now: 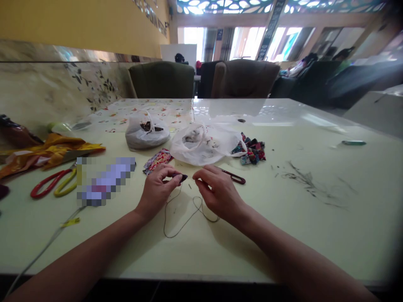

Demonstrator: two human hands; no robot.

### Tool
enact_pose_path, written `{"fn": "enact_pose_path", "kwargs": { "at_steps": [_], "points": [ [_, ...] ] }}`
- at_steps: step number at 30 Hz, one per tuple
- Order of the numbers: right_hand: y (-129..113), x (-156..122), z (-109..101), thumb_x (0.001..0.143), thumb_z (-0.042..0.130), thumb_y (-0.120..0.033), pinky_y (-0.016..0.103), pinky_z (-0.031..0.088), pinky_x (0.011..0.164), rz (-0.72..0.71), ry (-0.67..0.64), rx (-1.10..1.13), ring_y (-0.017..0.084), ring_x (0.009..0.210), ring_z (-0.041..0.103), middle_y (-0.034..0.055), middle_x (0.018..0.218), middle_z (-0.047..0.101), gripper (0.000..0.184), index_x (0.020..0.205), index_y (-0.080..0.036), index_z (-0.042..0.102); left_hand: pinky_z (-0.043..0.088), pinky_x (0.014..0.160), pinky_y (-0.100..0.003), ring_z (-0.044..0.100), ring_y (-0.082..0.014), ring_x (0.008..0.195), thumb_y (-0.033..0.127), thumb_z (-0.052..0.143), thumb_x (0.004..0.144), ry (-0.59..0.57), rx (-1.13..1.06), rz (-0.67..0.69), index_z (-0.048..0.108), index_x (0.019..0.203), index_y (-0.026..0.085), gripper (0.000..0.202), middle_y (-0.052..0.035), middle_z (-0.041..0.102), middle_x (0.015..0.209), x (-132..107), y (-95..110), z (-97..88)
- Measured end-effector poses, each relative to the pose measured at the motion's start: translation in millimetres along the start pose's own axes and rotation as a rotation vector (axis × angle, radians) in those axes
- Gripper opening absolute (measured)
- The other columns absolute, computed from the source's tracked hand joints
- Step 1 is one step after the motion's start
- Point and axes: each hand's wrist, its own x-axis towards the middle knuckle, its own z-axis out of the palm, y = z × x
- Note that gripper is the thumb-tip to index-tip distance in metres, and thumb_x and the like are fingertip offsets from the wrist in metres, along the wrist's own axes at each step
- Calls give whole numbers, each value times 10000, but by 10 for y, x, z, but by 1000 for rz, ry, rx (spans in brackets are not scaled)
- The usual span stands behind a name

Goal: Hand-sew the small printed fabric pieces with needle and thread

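Over the middle of the table, my left hand (160, 186) pinches a small dark piece of fabric (183, 178) between thumb and fingers. Just across a narrow gap, my right hand (218, 188) is closed with its fingertips together; whatever lies in them is too small to make out. A thin dark thread (176, 236) hangs below the left hand and loops over the tabletop toward the right wrist. Thread snips (237, 178) lie partly hidden behind the right hand. Beyond the left hand rests a red patterned cloth bundle (160, 159).
Two white plastic bags (146, 140) stand ahead, beside patterned fabric scraps (253, 151). At left lie red-and-yellow scissors (52, 186), a blurred-out object (107, 182) with a cable (47, 243), and yellow cloth (63, 147). Loose threads (304, 178) and a green tube (354, 143) are at right. Chairs (162, 82) line the far side.
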Motion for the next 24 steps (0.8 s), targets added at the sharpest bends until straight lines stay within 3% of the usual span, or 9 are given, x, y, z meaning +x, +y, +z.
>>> {"fn": "enact_pose_path", "kwargs": {
  "at_steps": [8,24],
  "points": [
    [31,-7,57,823,524,-37,257,381,645,24,-23,21,151,699,531,44,801,585,158,845,-157,625,598,650,-259,620,-142,771,289,704,808,-11,-96,-32,727,787,174,119,-32,590,895,-12,52,27],
    [36,-6,54,825,512,-48,254,371,643,52,-62,24,146,689,516,39,789,578,158,833,-162,621,596,661,-260,619,-147,777,303,701,811,-21,-79,-37,731,784,172,138,-40,600,894,-25,57,24]
  ]
}}
